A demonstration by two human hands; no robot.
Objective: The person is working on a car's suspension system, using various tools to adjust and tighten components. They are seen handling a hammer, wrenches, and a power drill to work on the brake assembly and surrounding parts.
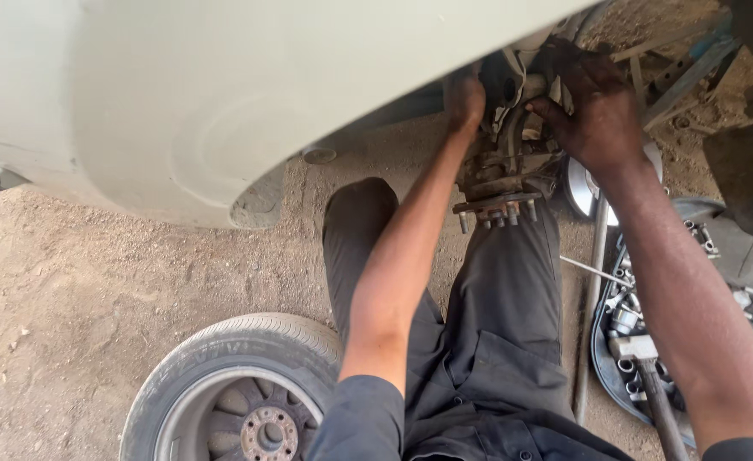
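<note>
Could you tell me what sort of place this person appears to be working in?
Probably an open-air car repair yard. Both hands work at a bare wheel hub under a car's body panel, a removed wheel lies on the dirt ground, and sockets fill a tray.

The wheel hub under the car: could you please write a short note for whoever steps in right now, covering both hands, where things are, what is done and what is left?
Left hand: reaching up behind the wheel hub; grip hidden.
Right hand: fingers on the parts just above the hub.
Done: the wheel is off and lies flat on the dirt by the left leg; the hub's studs are bare.
Tools: a tray of sockets lies on the ground to the right, a long bar beside it.
Left: the hub remains on the car.
</note>
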